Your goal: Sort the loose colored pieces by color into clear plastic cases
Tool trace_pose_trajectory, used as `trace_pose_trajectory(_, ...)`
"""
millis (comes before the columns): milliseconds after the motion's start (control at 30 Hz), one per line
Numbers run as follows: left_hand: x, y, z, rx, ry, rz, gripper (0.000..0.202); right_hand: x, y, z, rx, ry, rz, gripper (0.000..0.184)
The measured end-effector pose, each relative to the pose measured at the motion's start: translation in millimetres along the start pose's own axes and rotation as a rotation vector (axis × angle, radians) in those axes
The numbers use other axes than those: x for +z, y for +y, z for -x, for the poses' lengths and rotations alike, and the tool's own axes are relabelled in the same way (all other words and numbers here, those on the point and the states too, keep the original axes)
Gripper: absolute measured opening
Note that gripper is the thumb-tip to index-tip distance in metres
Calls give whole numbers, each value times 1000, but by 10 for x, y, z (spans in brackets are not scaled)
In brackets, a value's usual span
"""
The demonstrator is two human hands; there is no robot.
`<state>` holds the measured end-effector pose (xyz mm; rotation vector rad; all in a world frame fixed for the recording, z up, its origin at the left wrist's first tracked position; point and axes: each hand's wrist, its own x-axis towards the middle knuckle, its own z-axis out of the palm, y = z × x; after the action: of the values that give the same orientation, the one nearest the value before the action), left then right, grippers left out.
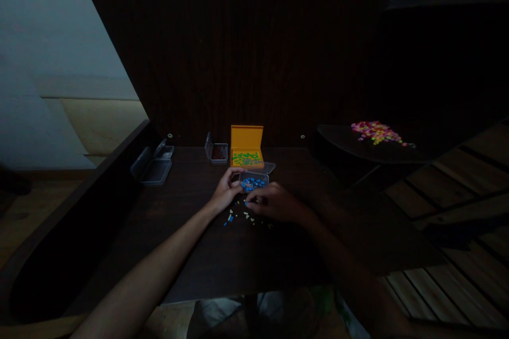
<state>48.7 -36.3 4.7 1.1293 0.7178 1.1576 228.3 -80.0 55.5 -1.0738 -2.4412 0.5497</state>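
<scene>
My left hand [227,189] grips the left side of a small clear plastic box [267,176] with its lid raised. Inside the box lie several small blue pieces [254,184]. My right hand [274,202] is just in front of the box, thumb and fingertips pinched on a small blue piece [246,203]. On the dark table below the hands, several small pale pieces [247,216] lie scattered, with a few blue ones [230,219] among them. Dim light hides the finer shape of the pieces.
Behind the box stands an open yellow case [246,137] with green and grey pieces. Left of it is an open clear box [219,153] holding dark pieces. Further left are two more clear boxes [157,172]. A colourful heap of small pieces [377,132] lies on a side shelf [342,140].
</scene>
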Motion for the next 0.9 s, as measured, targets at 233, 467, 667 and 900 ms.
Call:
trace_pose_trajectory(233, -26, -33, -8, -7, -3, -16, 48, -218, 375, 46, 223, 51, 101, 20)
trace_pose_trajectory(467, -29, -13, -1, -16, -30, -13, 47, -165, 405, -17, 201, -8, 232, 19)
trace_pose_trajectory(667, -18, -13, 0, -14, -19, 4, 47, -157, 378, -44, 214, -44, 314, 19)
trace_pose_trajectory(900, -1, 5, 14, -27, -6, 2, 46, -161, 343, -45, 234, -49, 370, 21)
